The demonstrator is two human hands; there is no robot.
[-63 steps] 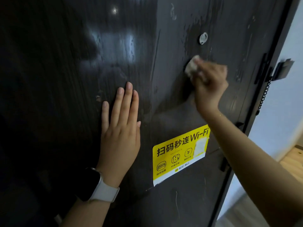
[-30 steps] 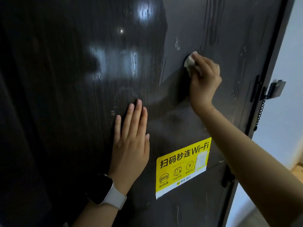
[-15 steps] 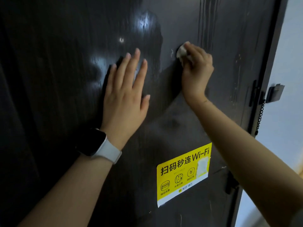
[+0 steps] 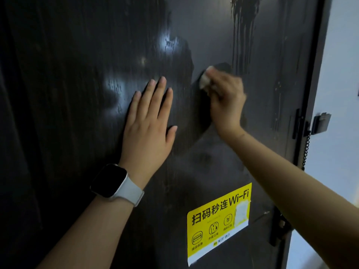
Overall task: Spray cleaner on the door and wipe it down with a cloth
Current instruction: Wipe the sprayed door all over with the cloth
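A dark, glossy door [image 4: 77, 133] fills the view, with wet streaks running down its upper right. My right hand [image 4: 226, 100] grips a small white cloth [image 4: 205, 80] and presses it against the door at mid height. My left hand [image 4: 148, 123] lies flat on the door just to the left, fingers straight and pointing up, a watch on its wrist. No spray bottle is in view.
A yellow Wi-Fi sticker [image 4: 217, 224] is stuck on the lower part of the door. The door's right edge carries a latch with a coiled chain [image 4: 307, 144]. A pale wall [image 4: 340, 94] lies beyond that edge.
My left hand moved up the door from beside the sticker to a higher spot. My right hand with the cloth shifted left and slightly down across the door.
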